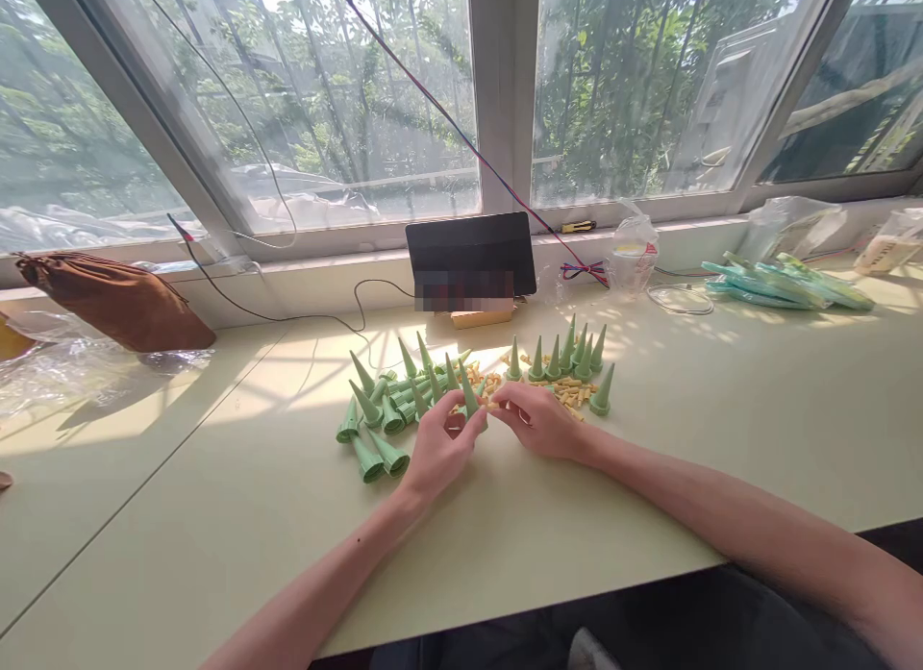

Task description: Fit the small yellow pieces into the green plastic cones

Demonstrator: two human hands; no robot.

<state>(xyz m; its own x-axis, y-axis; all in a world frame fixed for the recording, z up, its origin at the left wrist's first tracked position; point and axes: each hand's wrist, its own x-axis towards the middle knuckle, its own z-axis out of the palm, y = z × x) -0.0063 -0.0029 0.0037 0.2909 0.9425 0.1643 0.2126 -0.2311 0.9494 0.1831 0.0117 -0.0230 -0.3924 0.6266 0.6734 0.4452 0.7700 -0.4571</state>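
Upright between the fingers and thumb of my left hand is a green plastic cone-shaped spike. My right hand is pinched close beside it, on what looks like a small yellowish peg; the fingers partly cover it. Behind my hands lie many loose yellowish pegs. To the left, several green spikes lie on their sides with open ribbed ends showing, and others stand point up. Past my right hand, a group of spikes stands upright, one spike slightly apart.
A dark-screened tablet leans at the window sill behind the spikes, a cable running left from it. A brown drawstring bag and clear plastic lie at left. Teal packets and a bagged cup sit at right. The table's front edge is near me.
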